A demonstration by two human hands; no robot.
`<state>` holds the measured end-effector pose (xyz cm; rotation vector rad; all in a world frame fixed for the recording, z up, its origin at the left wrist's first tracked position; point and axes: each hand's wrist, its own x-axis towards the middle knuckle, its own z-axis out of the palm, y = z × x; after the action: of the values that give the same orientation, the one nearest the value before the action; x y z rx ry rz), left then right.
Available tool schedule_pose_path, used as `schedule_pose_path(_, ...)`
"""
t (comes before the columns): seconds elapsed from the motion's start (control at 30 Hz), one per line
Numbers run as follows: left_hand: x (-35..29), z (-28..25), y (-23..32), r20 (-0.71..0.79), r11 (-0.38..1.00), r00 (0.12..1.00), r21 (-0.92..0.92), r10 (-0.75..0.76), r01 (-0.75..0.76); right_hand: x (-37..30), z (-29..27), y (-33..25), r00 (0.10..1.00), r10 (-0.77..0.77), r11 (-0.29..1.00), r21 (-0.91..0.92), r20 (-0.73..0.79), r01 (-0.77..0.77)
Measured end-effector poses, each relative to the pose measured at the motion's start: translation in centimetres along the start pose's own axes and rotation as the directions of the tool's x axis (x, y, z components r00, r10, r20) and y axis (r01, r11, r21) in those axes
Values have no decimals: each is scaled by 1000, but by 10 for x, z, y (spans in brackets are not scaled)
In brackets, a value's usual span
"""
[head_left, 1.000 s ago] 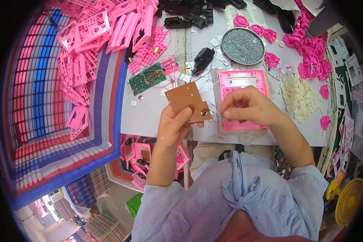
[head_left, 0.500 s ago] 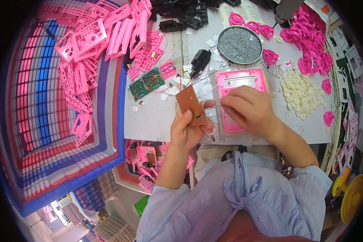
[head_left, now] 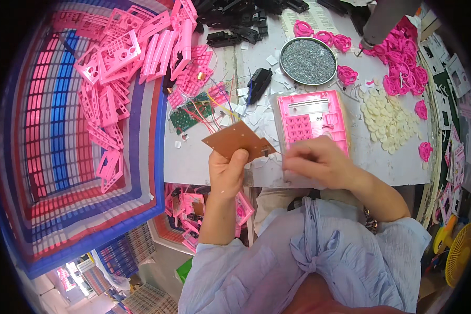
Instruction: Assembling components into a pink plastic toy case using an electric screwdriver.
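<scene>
My left hand is closed on a brown circuit board, thumb on its plain face, over the table's front part. Thin coloured wires run from behind the board toward a green circuit board lying on the table. Just right of the brown board's corner, my right hand is held with its fingertips pinched together. Whatever is between those fingertips is too small to make out. Behind the right hand lies a pink plastic casing, with a group of small pink buttons set inside it. A black plastic part rests beyond the brown board.
A round dish of small screws stands behind the casing. Pale discs and magenta rings are heaped at right, below a hanging tool. Pink shells fill part of a striped crate at left.
The brown board has turned flatter and moved slightly left with my left hand. My right hand has drawn nearer to me, off the casing, uncovering the buttons inside.
</scene>
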<state>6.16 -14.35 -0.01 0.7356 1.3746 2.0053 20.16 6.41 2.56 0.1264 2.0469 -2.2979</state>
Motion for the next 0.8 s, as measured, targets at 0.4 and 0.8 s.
schedule_pose_path(0.4,-7,52,26,292,828,776,233,-559,509,-94,-58,-62,948,-313,448,-872,53,197)
schedule_pose_path(0.8,-3,62,18,377,802,708,251,-597,543,-70,-49,-11,925,158,906,-424,346,4)
